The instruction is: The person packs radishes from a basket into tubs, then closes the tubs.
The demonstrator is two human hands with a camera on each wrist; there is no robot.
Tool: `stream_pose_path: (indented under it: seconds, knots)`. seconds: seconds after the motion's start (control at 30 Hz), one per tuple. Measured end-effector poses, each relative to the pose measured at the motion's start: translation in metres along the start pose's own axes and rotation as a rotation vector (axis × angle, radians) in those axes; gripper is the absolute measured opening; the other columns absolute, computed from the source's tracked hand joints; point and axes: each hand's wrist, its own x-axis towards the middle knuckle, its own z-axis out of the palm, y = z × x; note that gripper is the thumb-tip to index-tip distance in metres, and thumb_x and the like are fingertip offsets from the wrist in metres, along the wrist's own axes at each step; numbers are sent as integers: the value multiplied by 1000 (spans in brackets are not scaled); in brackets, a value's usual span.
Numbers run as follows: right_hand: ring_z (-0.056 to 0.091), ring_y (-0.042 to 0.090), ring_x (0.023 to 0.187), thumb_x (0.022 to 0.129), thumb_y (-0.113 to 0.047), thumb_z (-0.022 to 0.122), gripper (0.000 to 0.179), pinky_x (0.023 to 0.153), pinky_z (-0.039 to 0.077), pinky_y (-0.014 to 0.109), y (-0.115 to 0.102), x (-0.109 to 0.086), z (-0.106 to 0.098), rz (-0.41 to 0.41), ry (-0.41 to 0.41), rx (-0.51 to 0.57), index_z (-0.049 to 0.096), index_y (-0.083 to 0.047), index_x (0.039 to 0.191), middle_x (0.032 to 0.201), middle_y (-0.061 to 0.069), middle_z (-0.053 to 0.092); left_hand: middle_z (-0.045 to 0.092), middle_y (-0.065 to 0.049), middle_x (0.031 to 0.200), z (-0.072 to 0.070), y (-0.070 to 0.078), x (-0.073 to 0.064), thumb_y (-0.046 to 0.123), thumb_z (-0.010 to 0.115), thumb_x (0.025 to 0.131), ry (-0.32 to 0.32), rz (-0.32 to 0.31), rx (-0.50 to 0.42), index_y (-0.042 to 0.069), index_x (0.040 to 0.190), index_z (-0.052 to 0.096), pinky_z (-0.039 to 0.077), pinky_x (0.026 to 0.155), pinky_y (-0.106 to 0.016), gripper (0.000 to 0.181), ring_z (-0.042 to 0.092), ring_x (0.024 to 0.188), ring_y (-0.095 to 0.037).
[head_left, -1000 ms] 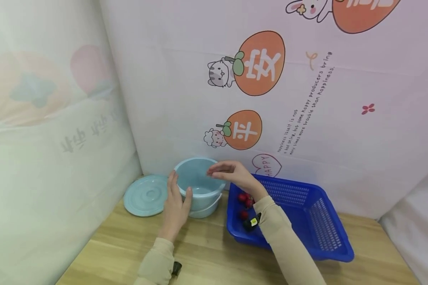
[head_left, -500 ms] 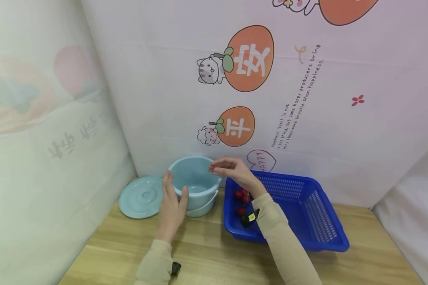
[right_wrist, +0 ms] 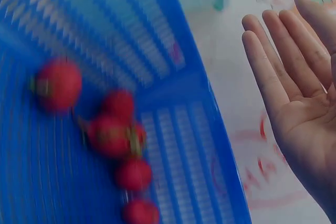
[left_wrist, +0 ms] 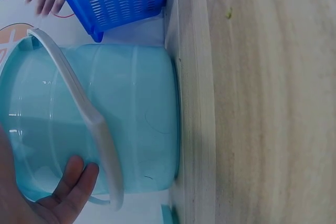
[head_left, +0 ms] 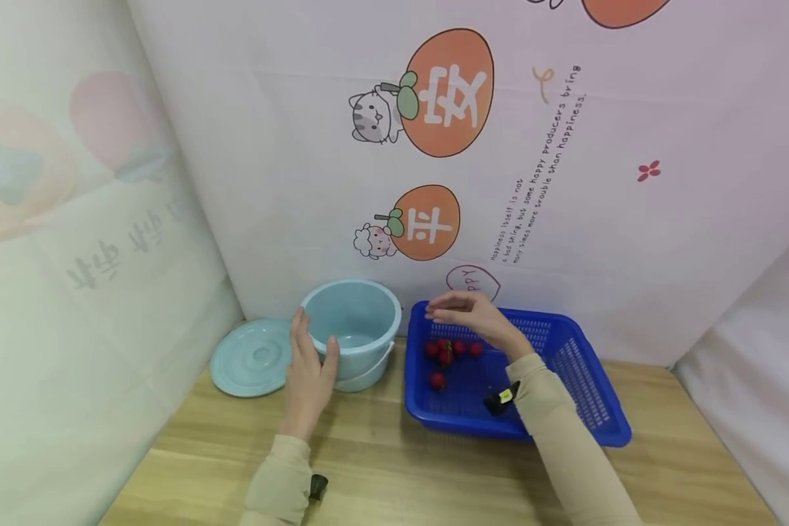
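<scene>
A light-blue bucket (head_left: 351, 314) with a pale handle (left_wrist: 86, 109) stands upright by the back wall. My left hand (head_left: 309, 376) rests against its near left side, fingers and thumb fairly straight along the outside. In the left wrist view, two fingertips (left_wrist: 79, 184) touch the bucket wall beside the handle. My right hand (head_left: 470, 315) is over the back left part of a blue basket (head_left: 463, 431), fingers extended, holding nothing. Several small round red pieces with greenish tops (head_left: 437, 380) lie in the basket's left end; blur in the right wrist view (right_wrist: 58, 85) hides their kind.
A round light-blue lid (head_left: 253, 358) lies left of the bucket, near the side curtain. Printed white cloth (head_left: 289, 183) hangs behind everything. All of this stands on a wooden table (head_left: 368, 475).
My right hand has moved right, from over the bucket's rim to over the basket, so more red pieces show. The left hand stays at the bucket. The head view has shifted slightly.
</scene>
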Motion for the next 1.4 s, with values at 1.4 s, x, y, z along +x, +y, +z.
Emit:
stream_pose_path:
  seconds: [1.4]
  knots:
    - [73,25,112,99,-17,77,29,95,58,40,34,-20,-28,143,-205,-523,76,-3,124,119,7,77,13,2,175,2,-1,2,47,43,112,4,10,15,6,166,19,42,47,-37,72,55,60,-28]
